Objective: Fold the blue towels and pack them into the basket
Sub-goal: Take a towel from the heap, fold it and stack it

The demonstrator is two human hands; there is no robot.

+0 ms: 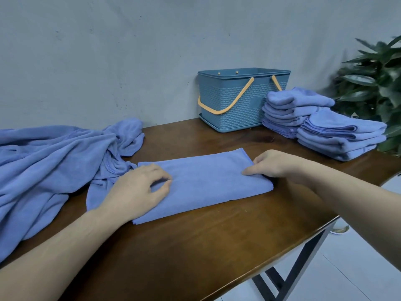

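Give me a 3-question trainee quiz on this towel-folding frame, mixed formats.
1. True or false: the blue plastic basket with orange handles has folded towels visible inside it.
2. What rests under both the left hand and the right hand?
A. half-folded blue towel
B. a green sponge
3. Fill in: the two stacks of folded blue towels sit to the ___ of the basket in the head view.

Key: 1 false; 2 A; 3 right
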